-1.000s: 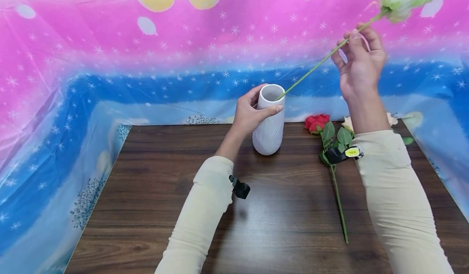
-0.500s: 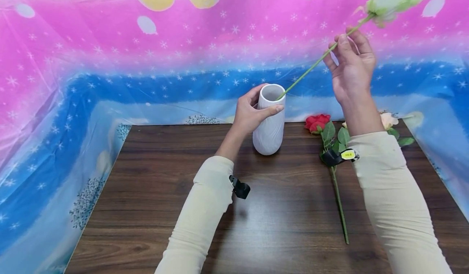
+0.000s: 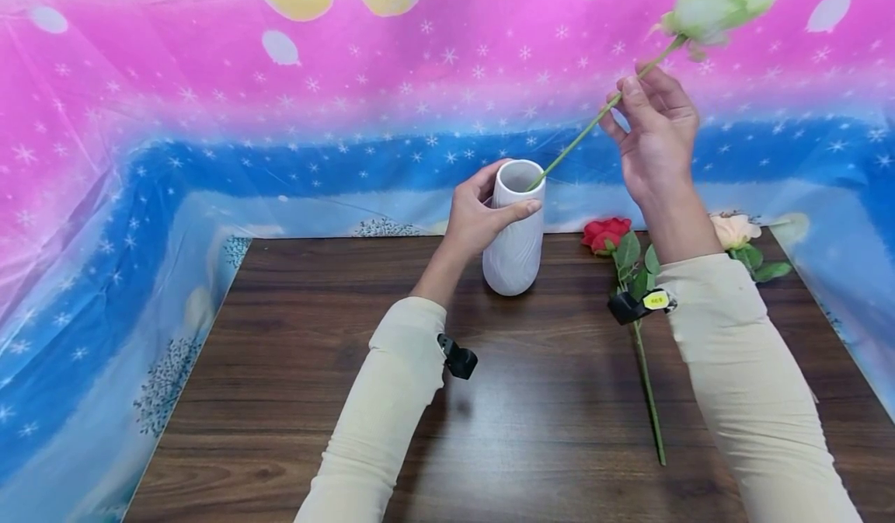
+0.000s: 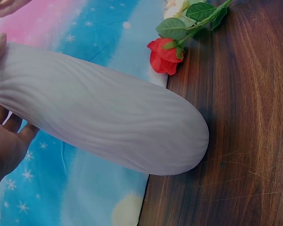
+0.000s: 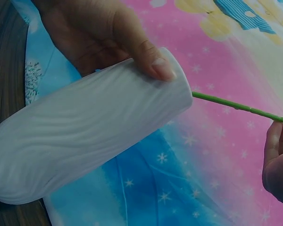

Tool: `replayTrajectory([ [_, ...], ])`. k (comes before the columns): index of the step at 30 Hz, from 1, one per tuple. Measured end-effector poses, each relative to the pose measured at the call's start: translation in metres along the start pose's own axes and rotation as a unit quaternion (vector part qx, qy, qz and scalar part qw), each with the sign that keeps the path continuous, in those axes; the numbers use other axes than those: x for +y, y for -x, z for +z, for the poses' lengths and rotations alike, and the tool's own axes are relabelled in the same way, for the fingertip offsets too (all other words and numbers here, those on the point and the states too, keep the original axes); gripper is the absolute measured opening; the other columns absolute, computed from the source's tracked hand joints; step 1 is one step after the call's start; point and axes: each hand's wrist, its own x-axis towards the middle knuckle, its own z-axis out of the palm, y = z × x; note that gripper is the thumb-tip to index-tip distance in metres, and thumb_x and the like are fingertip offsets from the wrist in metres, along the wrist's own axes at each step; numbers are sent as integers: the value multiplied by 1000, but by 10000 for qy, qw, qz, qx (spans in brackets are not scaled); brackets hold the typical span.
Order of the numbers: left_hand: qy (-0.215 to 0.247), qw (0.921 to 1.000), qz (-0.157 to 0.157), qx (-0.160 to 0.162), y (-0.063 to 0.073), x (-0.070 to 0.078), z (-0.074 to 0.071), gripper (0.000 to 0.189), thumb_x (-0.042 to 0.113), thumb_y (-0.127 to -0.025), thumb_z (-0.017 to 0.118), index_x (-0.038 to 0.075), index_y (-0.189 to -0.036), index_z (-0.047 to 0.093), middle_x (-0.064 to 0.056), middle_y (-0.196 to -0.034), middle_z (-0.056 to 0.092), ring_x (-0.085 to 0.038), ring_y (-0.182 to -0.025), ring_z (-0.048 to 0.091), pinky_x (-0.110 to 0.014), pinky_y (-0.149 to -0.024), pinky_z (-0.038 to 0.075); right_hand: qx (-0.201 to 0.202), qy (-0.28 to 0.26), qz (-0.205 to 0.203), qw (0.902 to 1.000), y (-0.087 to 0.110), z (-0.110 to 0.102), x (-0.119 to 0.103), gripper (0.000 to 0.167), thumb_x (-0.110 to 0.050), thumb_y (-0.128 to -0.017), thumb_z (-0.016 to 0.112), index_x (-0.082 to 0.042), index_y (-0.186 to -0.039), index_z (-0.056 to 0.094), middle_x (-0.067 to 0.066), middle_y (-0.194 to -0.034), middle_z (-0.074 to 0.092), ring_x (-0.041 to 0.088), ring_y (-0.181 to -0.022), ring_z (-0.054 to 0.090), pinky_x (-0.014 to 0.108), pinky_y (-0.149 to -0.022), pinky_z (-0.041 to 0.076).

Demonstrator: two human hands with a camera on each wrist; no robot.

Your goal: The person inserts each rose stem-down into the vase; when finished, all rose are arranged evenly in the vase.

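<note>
My left hand [image 3: 478, 210] grips a white ribbed vase [image 3: 513, 247] near its mouth, thumb across the front and fingers behind. The vase stands upright at the back of the table. Up to the right, my right hand [image 3: 657, 130] pinches the green stem of a pale green-white rose [image 3: 720, 2] between thumb and fingers, not far below the bloom. That stem slants down leftward, and its lower end is inside the vase mouth, hidden by the wall. In the right wrist view the stem [image 5: 240, 107] comes out of the vase [image 5: 94, 127] toward my right hand [image 5: 279, 165].
A red rose [image 3: 605, 235] with green leaves lies on the brown wooden table [image 3: 315, 399], right of the vase, its stem pointing toward me. Beyond my right forearm lies a cream rose [image 3: 734, 230], partly covered. A patterned cloth [image 3: 336, 111] hangs behind the table.
My right hand has moved left and a little down with the pale rose, so its stem reaches further into the vase. My left hand and the vase stay in place.
</note>
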Motion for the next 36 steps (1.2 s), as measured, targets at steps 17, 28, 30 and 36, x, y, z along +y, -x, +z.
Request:
replayTrajectory([
  [17, 21, 10000, 50, 13, 0, -1, 1, 68, 18, -81, 87, 15, -142, 59, -10, -132, 67, -23, -121, 67, -38, -102, 56, -251, 437, -59, 9987, 4, -3, 8, 12, 5, -89, 70, -2, -96, 77, 10, -80, 72, 19, -71, 72, 29, -64, 63],
  [28, 15, 9999, 90, -44, 0, -2, 0, 69, 18, -81, 87, 15, -144, 58, -10, -134, 67, -23, -122, 66, -38, -103, 56, -326, 719, -90, 9968, 8, -5, 16, 13, 3, -90, 71, -3, -98, 78, 8, -82, 74, 18, -73, 74, 30, -68, 64],
  [30, 24, 10000, 81, -44, 0, -2, 0, 70, 18, -81, 87, 15, -144, 57, -10, -134, 67, -23, -122, 66, -39, -103, 56, -373, 794, -125, 9961, 9, -5, 16, 13, 2, -90, 71, -4, -99, 78, 8, -82, 74, 18, -74, 74, 30, -68, 64],
  [36, -5, 10000, 37, -31, 0, -1, 0, 69, 19, -81, 87, 15, -144, 58, -9, -133, 67, -22, -122, 66, -39, -103, 56, -361, 889, -88, 9953, 10, -4, 19, 13, 3, -89, 72, -5, -97, 78, 7, -80, 74, 17, -73, 73, 28, -67, 63],
])
